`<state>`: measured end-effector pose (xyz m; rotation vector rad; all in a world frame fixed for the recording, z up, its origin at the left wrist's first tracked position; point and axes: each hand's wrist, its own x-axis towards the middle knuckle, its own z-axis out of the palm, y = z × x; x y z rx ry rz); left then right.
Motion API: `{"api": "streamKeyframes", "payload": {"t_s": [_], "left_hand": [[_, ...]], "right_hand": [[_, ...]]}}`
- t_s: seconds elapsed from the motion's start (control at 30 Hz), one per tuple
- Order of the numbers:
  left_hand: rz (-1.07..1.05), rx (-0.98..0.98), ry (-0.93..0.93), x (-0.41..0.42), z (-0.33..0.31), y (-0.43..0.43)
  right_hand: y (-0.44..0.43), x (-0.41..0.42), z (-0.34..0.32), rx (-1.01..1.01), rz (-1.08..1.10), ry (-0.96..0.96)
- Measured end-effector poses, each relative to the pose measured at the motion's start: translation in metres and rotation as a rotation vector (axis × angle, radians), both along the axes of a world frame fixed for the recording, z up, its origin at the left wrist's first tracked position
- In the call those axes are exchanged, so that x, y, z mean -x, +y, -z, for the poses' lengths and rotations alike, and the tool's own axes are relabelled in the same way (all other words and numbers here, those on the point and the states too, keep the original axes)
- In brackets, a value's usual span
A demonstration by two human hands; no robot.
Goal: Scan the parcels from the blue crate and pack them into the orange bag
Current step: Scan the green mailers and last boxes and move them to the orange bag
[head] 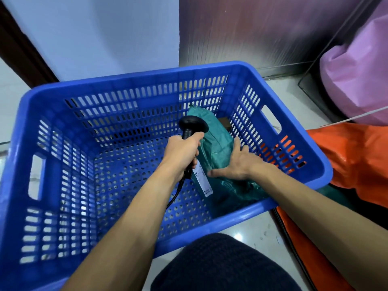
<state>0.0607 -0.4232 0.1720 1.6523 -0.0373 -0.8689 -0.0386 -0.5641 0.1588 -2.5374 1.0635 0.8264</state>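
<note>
A large blue slotted crate (69, 131) stands on the floor in front of me. At its right side lies a green plastic-wrapped parcel (214, 143) with a white label (203, 179) along its near left edge. My left hand (181, 153) grips a black barcode scanner (192, 127) held upright just left of the parcel, above the label. My right hand (237, 162) lies flat with spread fingers on top of the parcel. A small brown box corner (224, 122) shows behind the parcel. The orange bag (357, 156) lies to the right of the crate.
A pink bag (357, 80) stands at the back right beside a dark metallic wall (252, 28). The scanner's black cable (174, 196) hangs down into the crate. My dark-clothed knee (220, 263) is at the bottom, against the crate's near rim.
</note>
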Motion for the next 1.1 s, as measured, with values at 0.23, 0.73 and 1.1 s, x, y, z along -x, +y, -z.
{"api": "streamKeyframes", "payload": {"t_s": [0.23, 0.73, 1.1], "left_hand": [[-0.045, 0.042, 0.018, -0.004, -0.008, 0.007], [0.039, 0.29, -0.04, 0.004, -0.11, 0.044], [0.219, 0.388, -0.359, 0.049, -0.272, 0.053]], "right_hand": [[-0.013, 0.002, 0.001, -0.1, 0.09, -0.162], [-0.015, 0.058, -0.145, 0.054, 0.198, -0.845], [-0.008, 0.159, -0.294, -0.088, 0.402, -1.299]]}}
